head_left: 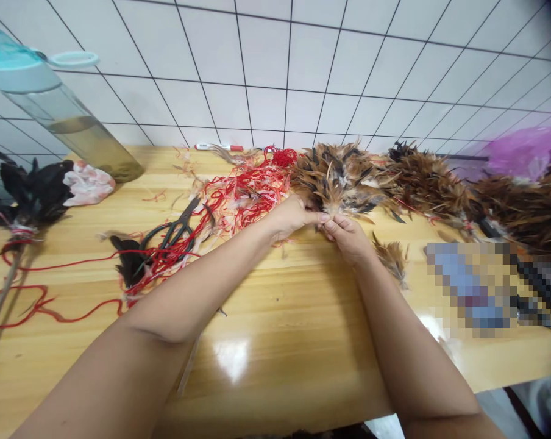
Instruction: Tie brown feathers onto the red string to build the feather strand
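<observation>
At the near edge of a pile of brown and black feathers [334, 171], my left hand [291, 216] and my right hand [348, 236] meet with fingertips pinched together. Both are closed on the pale quill ends of a small feather tuft [333, 206]; exactly which quills each holds is too small to make out. Tangled red yarn [245, 198] lies just beyond my left wrist. Beside my right forearm rests a loose tuft of brown feathers [393, 262].
Dark scissors [177, 228] lie among red strands at left. A water bottle [90, 128] stands by crumpled tissue [90, 183]. Black feathers are tied to a stick [5, 283] at far left. More feathers [433, 183] and a purple bag [526, 149] are at right, before the tiled wall [266, 55].
</observation>
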`<state>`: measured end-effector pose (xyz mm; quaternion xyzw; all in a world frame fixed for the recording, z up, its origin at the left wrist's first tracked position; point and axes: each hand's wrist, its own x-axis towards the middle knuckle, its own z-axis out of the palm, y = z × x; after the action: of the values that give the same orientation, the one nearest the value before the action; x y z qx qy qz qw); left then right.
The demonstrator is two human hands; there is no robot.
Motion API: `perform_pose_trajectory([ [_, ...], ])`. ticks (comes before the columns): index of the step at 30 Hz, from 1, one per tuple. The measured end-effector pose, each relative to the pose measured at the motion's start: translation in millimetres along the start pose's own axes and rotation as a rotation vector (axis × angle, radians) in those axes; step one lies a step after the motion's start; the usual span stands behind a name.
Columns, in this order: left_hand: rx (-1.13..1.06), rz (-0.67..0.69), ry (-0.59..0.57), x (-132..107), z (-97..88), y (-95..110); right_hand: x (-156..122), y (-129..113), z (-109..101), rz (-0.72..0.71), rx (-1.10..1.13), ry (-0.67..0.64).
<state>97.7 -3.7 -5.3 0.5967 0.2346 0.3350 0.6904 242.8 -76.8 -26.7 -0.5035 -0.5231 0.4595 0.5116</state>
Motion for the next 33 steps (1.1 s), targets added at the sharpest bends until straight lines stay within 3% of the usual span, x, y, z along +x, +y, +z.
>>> perform_pose_trajectory([
  [4,-0.096,-0.031,0.005,-2,4.9,-1,-1,2,4,0.022,0.046,0.029],
  [7,-0.002,0.0,-0.003,-2,3.8,1,0,2,6,0.016,0.095,0.059],
  [9,0.19,0.068,0.026,0,-1.0,2,1,0,4,0.025,0.142,0.106],
  [12,0.673,0.24,0.096,2,-10.3,-2,4,-2,-4,0.049,0.225,0.21],
  [15,1.086,0.415,0.004,2,-14.7,-15,6,0,-12,0.067,0.294,0.306],
  [18,1.294,0.48,-0.123,2,-13.0,-26,8,3,-13,0.069,0.329,0.362],
  [21,1.395,0.484,-0.122,1,-10.7,-29,8,6,-10,0.049,0.303,0.366],
  [24,1.359,0.472,-0.092,0,-10.1,-23,7,9,-6,0.021,0.211,0.361],
  [27,1.176,0.447,-0.003,-2,-8.5,-13,7,10,-4,-0.002,0.127,0.378],
  [33,0.447,0.191,0.197,-2,3.4,-1,5,11,-3,0.026,0.05,0.412],
])
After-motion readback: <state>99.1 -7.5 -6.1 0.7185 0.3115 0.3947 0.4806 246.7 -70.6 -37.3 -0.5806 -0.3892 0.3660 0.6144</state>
